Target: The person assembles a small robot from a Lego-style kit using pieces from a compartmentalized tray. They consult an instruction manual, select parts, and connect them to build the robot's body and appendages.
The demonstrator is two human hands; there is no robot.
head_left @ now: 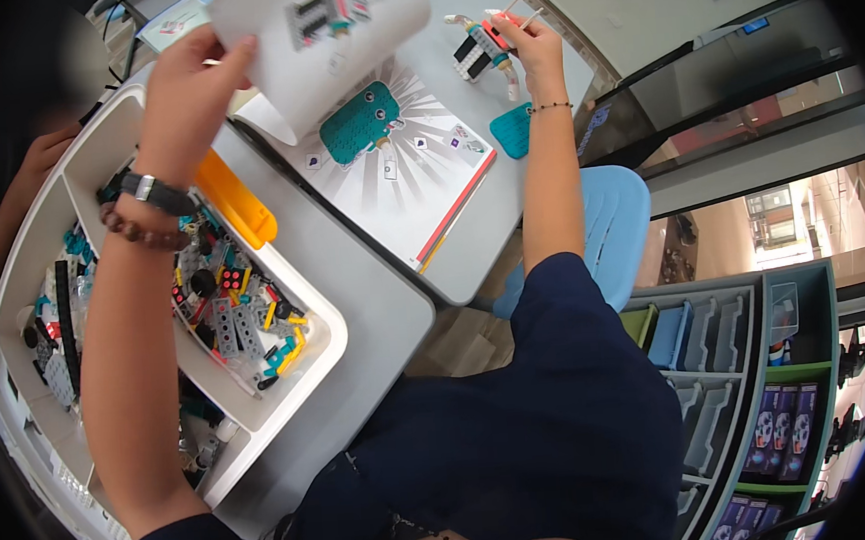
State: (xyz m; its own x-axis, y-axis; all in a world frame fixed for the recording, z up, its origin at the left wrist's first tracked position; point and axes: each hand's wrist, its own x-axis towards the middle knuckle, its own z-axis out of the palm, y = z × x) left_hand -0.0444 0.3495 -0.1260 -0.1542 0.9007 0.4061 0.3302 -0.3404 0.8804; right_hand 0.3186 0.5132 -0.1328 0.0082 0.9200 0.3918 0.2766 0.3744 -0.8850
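My left hand [190, 78] grips the edge of a lifted white page [321, 37] of an instruction booklet [400, 167] that lies open on the grey table [375, 304]. A watch and a bead bracelet sit on that wrist. My right hand [527, 45] holds a small brick model [484, 48] of black, white, teal and red parts with thin white rods, just above the table's far side. A teal plate piece [513, 129] lies on the table below that hand.
A white compartment tray [310, 309] full of several small building parts sits under my left forearm, an orange piece [237, 198] at its edge. Another person's hand [43, 155] rests at the far left. A light blue chair [615, 222] and storage shelves [729, 350] stand to the right.
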